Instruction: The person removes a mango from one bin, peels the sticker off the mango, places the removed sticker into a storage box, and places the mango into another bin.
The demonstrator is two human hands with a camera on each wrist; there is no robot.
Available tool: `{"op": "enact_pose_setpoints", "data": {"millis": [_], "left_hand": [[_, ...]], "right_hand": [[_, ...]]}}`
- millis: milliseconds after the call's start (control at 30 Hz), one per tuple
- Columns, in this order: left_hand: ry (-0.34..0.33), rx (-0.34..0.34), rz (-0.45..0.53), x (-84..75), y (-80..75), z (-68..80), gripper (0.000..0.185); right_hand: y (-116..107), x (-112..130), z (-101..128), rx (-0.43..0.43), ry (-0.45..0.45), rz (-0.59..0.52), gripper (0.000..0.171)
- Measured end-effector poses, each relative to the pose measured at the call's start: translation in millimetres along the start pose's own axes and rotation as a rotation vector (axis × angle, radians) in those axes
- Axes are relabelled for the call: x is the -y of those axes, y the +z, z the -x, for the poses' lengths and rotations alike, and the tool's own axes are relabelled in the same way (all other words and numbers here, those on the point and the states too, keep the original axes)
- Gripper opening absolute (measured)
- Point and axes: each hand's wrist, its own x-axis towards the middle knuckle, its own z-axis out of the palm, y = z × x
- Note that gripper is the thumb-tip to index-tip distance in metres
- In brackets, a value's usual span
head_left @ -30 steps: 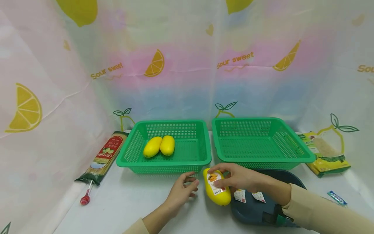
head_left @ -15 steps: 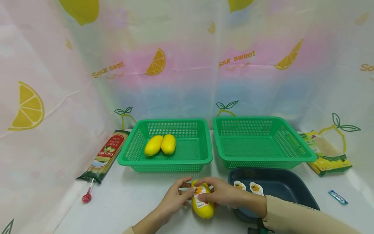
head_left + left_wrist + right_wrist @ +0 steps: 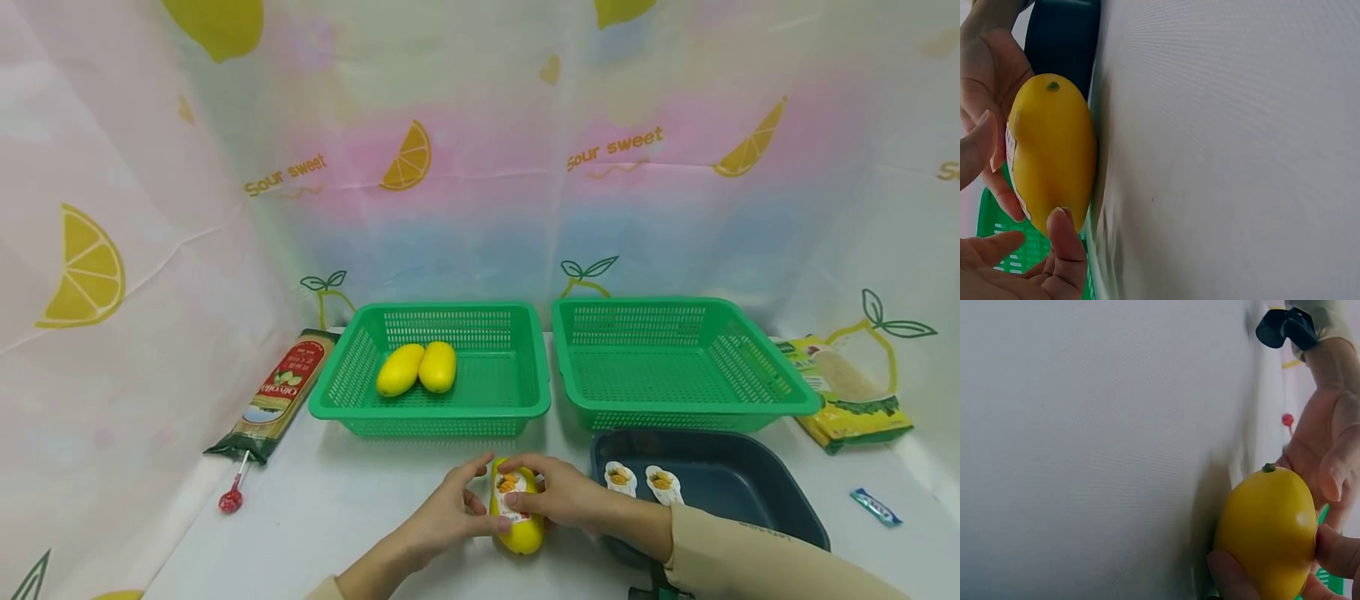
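Note:
A yellow mango (image 3: 527, 537) with a white printed sticker (image 3: 511, 485) stands low over the white table, stem end toward me. My right hand (image 3: 567, 497) grips it from the right; in the right wrist view its thumb (image 3: 1337, 551) and a finger (image 3: 1232, 578) press opposite sides. At the left is my left hand (image 3: 444, 515), with loosely bent fingers. In the left wrist view one fingertip (image 3: 1064, 220) rests against the mango's far end, while the left thumb (image 3: 975, 147) shows a gap from the fruit on the sticker side.
Two more mangoes (image 3: 437, 367) lie in the left green basket (image 3: 429, 412); another green basket (image 3: 686, 408) stands to its right. A dark blue tray (image 3: 750, 479) bears two stickers (image 3: 663, 484). Noodles (image 3: 283, 387), a lollipop (image 3: 231, 500), a yellow packet (image 3: 855, 400) and a small wrapper (image 3: 875, 507) lie around.
My right hand has carried the mango leftward and toward me, away from the tray's edge. The left hand has come up beside it, its thumb lower now than half a second ago.

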Motion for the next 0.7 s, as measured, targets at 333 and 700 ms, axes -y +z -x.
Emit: {"op": "enact_pose_setpoints", "data": {"millis": [333,700], "left_hand": [[0.030,-0.003,-0.099,0.6,5.9,-3.0,0.093],[0.042,0.000,-0.103,2.6,2.5,-6.3,0.094]], "right_hand": [[2.1,-3.8,2.2,-0.024,0.000,-0.059,0.041],[6.1,-0.4,0.7,-0.018,-0.017,-0.100,0.040]]}}
